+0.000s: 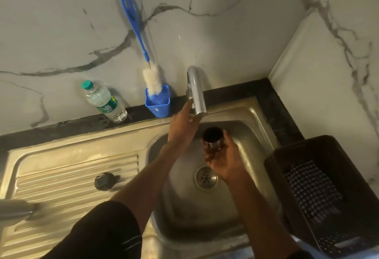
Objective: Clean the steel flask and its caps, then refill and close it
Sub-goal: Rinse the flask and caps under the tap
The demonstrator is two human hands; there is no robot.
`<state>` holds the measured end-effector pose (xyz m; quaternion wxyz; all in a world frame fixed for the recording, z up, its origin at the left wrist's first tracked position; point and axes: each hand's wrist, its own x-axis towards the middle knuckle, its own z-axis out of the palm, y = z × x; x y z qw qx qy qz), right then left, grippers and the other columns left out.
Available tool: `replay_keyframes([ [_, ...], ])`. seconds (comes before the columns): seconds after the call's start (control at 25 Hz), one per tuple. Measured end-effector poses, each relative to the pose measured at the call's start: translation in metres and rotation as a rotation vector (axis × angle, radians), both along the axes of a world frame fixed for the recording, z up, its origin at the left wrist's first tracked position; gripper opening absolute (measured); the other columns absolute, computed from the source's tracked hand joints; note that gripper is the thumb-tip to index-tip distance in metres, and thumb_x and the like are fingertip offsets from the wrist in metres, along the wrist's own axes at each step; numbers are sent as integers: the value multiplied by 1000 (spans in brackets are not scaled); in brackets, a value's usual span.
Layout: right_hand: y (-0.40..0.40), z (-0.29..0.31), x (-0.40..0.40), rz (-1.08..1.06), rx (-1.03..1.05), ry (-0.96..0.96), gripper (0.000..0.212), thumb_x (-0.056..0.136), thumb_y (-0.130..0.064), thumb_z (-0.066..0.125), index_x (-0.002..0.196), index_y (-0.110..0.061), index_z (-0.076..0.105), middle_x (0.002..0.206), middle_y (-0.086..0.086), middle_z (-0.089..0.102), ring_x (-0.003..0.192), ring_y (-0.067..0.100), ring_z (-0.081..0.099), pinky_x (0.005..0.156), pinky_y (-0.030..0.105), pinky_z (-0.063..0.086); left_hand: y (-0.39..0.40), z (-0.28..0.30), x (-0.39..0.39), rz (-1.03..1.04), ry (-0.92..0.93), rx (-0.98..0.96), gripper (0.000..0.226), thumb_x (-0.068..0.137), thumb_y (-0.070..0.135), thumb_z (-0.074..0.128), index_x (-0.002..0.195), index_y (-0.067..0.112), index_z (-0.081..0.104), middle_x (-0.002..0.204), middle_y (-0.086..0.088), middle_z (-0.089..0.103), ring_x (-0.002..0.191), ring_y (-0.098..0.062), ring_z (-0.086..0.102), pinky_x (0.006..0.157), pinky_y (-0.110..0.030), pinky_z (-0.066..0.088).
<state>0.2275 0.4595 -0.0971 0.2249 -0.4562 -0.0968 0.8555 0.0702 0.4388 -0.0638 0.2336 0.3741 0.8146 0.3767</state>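
steel flask (16, 210): lies on the drainboard at the near left edge, blurred, well apart from both hands; whether anything is in it cannot be told.
dark basket (320, 193): near right, beside the sink (256, 135); only its perforated floor shows.
small dark cap (104, 180): rests on the ribbed drainboard, untouched.
right hand (223, 162): over the basin, fingers wrapped round the cup-shaped cap (212, 137), mouth up under the spout; contents too dark to tell.
left hand (182, 123): reaches up, fingertips at the tap (196, 92); how tightly it grips cannot be made out. no water stream visible.
step, as judged: rinsing the cup cap, early in the cleaning. next move likely calls for working the tap and keeping the cap centred under the spout.
blue holder (158, 102): on the far ledge, holds the bottle brush (151, 82), head down.
plastic water bottle (103, 100): far ledge, capped, looks partly filled with clear liquid.
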Motion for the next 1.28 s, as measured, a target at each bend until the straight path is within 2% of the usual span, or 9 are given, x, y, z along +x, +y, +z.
replay_keyframes([
  [0.12,4,-15,-14,51,-34,-24,58,96,-52,61,132,-6,64,115,22,70,76,20,62,64,31,41,18,-5,-11,112,122,14,15,99,20,68,111,12,71,94,-6,75,85,-27,71,73,-46,61],
  [0.24,3,-31,-27,77,-77,-46,65,93,-53,63,136,-4,62,111,22,70,73,20,61,60,29,42,20,-14,-23,109,87,72,14,97,11,71,91,-2,73,70,5,61,64,-10,54,65,-30,54],
  [0.44,-4,-42,-44,105,-150,19,62,91,-52,62,132,-5,63,102,21,69,68,19,57,56,27,41,15,-19,-28,77,-39,199,17,101,22,69,94,10,79,81,6,68,71,-7,60,74,-42,59],
  [0.6,-8,-45,-48,96,-192,57,58,93,-49,58,129,-5,64,100,21,70,67,20,56,59,28,37,12,-16,-25,88,-90,215,24,101,17,68,120,4,77,96,9,72,75,20,64,67,-5,50],
  [0.72,-10,-43,-47,54,-233,74,56,92,-49,59,123,-3,66,101,21,70,71,21,59,64,28,36,11,-8,-22,80,-114,202,29,102,17,66,127,4,73,102,10,70,85,12,68,72,-1,48],
  [0.92,-8,-50,-50,37,-244,116,53,91,-55,65,112,-7,69,92,16,72,77,26,68,64,29,46,-44,-34,-20,119,75,23,36,105,36,58,141,36,58,122,7,73,107,-12,69,95,-37,58],
  [1.04,-6,-50,-46,9,-256,118,46,94,-46,67,116,-6,67,96,19,74,83,33,72,62,30,58,-118,-65,-31,87,381,-128,46,101,28,61,147,21,55,150,-9,58,139,-31,52,112,-53,47],
  [1.16,-10,-48,-50,-81,-325,157,45,97,-45,63,114,-3,64,99,24,73,91,34,71,68,33,58,-164,-82,-39,34,492,-368,71,103,40,58,163,13,31,173,-13,22,160,-35,19,128,-56,24],
  [1.28,-15,-46,-49,109,-235,19,43,95,-47,65,110,-7,67,98,20,73,88,31,72,73,34,53,-173,-90,-43,13,475,-397,78,104,53,48,168,18,18,177,-4,8,163,-27,6,131,-53,16],
])
